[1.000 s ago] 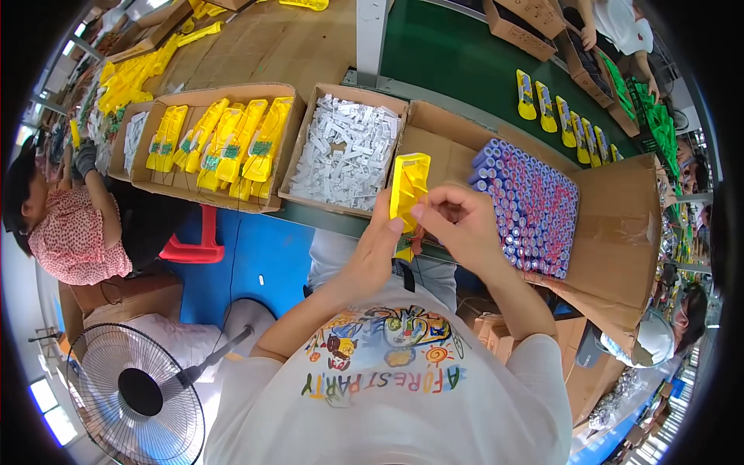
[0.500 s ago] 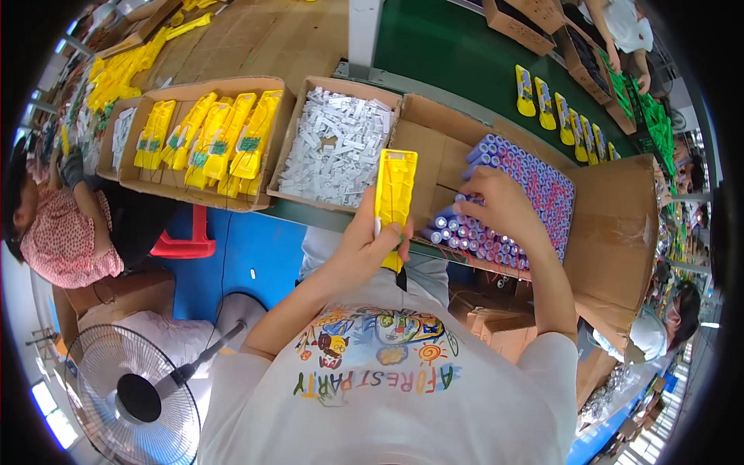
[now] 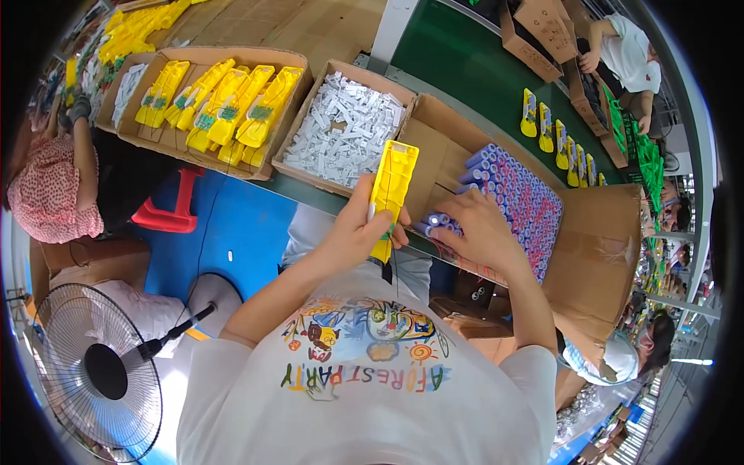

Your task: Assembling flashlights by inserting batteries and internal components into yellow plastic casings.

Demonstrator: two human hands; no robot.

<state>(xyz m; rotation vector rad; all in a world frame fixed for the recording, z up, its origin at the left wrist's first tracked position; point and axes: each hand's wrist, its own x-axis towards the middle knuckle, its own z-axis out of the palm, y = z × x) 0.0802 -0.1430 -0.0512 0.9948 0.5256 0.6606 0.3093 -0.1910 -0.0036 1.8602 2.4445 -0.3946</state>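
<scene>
My left hand (image 3: 367,221) grips a yellow plastic housing (image 3: 394,180), long and hollow, held upright with its open side showing. A small green circuit board and a thin dark wire sit near its lower end, partly covered by my fingers. My right hand (image 3: 482,229) reaches into a carton of purple cylindrical battery cells (image 3: 519,194). Its thumb and fingers close around a battery cell (image 3: 436,220) at the near left of the pack; the far fingers lie over other cells.
Left of the cells stand a carton of small white plastic parts (image 3: 341,132) and a carton of yellow housings (image 3: 232,105). Beyond runs a green conveyor (image 3: 457,70) with several filled yellow housings (image 3: 545,128). A fan (image 3: 105,372) stands lower left; co-workers sit on both sides.
My right hand has come down and slightly nearer, its fingers now closed around a cell. The left hand still holds the yellow housing, which has tilted a little. The view has shifted.
</scene>
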